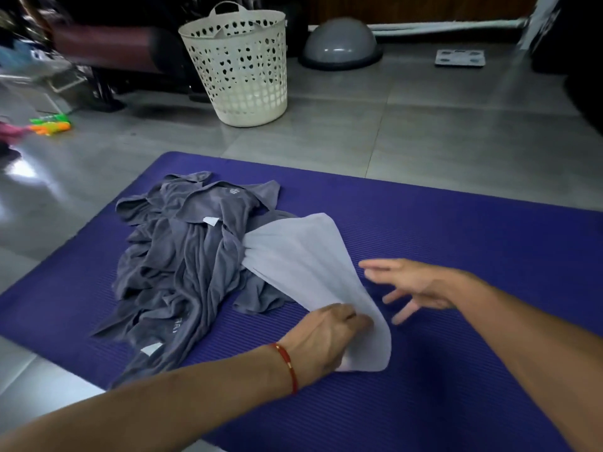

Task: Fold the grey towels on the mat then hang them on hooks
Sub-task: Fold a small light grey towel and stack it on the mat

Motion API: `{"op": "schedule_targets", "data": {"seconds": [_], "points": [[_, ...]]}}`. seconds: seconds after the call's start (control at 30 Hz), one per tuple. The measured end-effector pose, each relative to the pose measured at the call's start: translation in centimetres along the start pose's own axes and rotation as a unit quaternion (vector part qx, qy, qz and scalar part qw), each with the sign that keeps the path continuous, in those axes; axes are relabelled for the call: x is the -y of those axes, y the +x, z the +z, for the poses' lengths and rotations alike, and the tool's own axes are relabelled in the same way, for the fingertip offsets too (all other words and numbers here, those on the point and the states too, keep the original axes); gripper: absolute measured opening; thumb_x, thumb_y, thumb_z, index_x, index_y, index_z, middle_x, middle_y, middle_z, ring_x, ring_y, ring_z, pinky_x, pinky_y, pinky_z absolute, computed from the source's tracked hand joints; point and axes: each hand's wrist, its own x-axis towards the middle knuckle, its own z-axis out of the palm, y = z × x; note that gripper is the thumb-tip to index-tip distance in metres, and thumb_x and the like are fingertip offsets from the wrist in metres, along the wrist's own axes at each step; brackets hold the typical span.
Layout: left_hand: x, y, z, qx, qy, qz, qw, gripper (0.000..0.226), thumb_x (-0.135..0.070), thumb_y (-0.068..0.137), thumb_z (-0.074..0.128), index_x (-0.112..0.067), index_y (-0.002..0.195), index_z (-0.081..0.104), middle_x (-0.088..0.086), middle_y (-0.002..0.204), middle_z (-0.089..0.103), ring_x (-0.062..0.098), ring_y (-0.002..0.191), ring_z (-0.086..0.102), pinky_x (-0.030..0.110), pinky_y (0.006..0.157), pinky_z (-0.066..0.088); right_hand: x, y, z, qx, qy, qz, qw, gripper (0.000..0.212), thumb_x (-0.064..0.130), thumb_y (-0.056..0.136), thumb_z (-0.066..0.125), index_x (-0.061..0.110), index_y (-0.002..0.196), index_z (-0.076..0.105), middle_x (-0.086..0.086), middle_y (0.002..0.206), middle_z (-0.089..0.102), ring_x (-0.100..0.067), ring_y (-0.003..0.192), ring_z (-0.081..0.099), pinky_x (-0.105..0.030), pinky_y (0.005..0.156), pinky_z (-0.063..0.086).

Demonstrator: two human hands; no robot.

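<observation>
A heap of dark grey towels lies crumpled on the left half of the purple mat. A light grey towel stretches from under the heap toward me, lifted off the mat. My left hand, with a red string at the wrist, grips the near end of this light towel. To its right, my right hand hovers over the mat with fingers spread, holding nothing and apart from the towel.
A white perforated laundry basket stands on the tiled floor beyond the mat. A grey dome trainer and a bathroom scale lie farther back. Bright toys and dark furniture sit at the far left.
</observation>
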Motion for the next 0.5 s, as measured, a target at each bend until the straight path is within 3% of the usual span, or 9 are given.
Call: {"op": "schedule_targets", "data": {"seconds": [0.07, 0.13, 0.2, 0.27, 0.33, 0.4, 0.5], "points": [[-0.2, -1.7, 0.4, 0.022, -0.071, -0.038, 0.997, 0.051, 0.004, 0.089, 0.056, -0.019, 0.135, 0.058, 0.005, 0.116, 0.063, 0.023, 0.103, 0.062, 0.035, 0.088, 0.053, -1.8, -0.1, 1.7, 0.022, -0.079, 0.032, 0.996, 0.057, 0.048, 0.096, 0.065, 0.049, 0.149, 0.042, 0.005, 0.161, 0.033, -0.034, 0.134, 0.047, -0.053, 0.084, 0.061], [-1.0, -2.5, 0.5, -0.012, -0.101, -0.051, 0.994, 0.043, 0.001, 0.093, 0.055, -0.024, 0.127, 0.062, 0.001, 0.114, 0.063, 0.018, 0.101, 0.062, 0.031, 0.086, 0.053, -3.5, 0.2, 4.0, 0.043, -0.11, 0.035, 0.992, 0.066, 0.052, 0.093, 0.067, 0.051, 0.151, 0.037, 0.003, 0.155, 0.042, -0.026, 0.129, 0.052, -0.049, 0.084, 0.062], [-2.0, -2.6, -0.7, -0.062, -0.146, -0.068, 0.985, 0.028, -0.007, 0.095, 0.053, -0.021, 0.112, 0.069, -0.002, 0.106, 0.065, 0.011, 0.094, 0.062, 0.02, 0.08, 0.049, -4.4, 0.5, 6.2, 0.085, -0.028, 0.02, 0.996, 0.063, 0.047, 0.094, 0.068, 0.045, 0.151, 0.041, -0.004, 0.141, 0.058, -0.027, 0.122, 0.06, -0.053, 0.089, 0.06], [-2.7, -2.3, -2.2, -0.087, -0.179, -0.078, 0.977, 0.017, -0.015, 0.088, 0.055, -0.015, 0.098, 0.069, -0.001, 0.093, 0.067, 0.008, 0.081, 0.06, 0.016, 0.072, 0.045, -4.0, 0.7, 7.7, 0.122, 0.11, -0.017, 0.986, 0.043, 0.036, 0.1, 0.064, 0.023, 0.14, 0.057, -0.016, 0.123, 0.066, -0.031, 0.11, 0.065, -0.056, 0.093, 0.057], [-3.1, -2.2, -3.4, -0.106, -0.181, -0.06, 0.976, 0.01, -0.008, 0.083, 0.061, -0.014, 0.091, 0.061, -0.004, 0.081, 0.062, 0.009, 0.07, 0.053, 0.022, 0.067, 0.046, -2.3, 0.4, 8.2, 0.121, 0.218, -0.065, 0.966, 0.045, 0.03, 0.099, 0.065, -0.001, 0.131, 0.059, -0.025, 0.113, 0.063, -0.031, 0.094, 0.067, -0.046, 0.082, 0.06], [-3.3, -1.7, -3.5, -0.162, -0.088, -0.01, 0.983, 0.017, -0.002, 0.088, 0.062, -0.017, 0.092, 0.057, -0.005, 0.077, 0.058, 0.012, 0.073, 0.05, 0.03, 0.067, 0.046, -0.6, -0.2, 7.5, 0.089, 0.237, -0.113, 0.961, 0.039, 0.014, 0.094, 0.069, -0.008, 0.126, 0.061, -0.024, 0.11, 0.067, -0.025, 0.085, 0.07, -0.034, 0.068, 0.059], [-2.8, -0.5, -3.7, -0.238, 0.063, 0.003, 0.969, 0.008, -0.021, 0.094, 0.064, -0.019, 0.095, 0.057, -0.004, 0.082, 0.06, 0.022, 0.085, 0.051, 0.039, 0.072, 0.043, 1.4, -1.8, 4.7, -0.007, 0.156, -0.145, 0.977, 0.025, -0.009, 0.094, 0.059, -0.004, 0.117, 0.067, -0.02, 0.108, 0.074, -0.023, 0.087, 0.074, -0.032, 0.073, 0.062]]}}
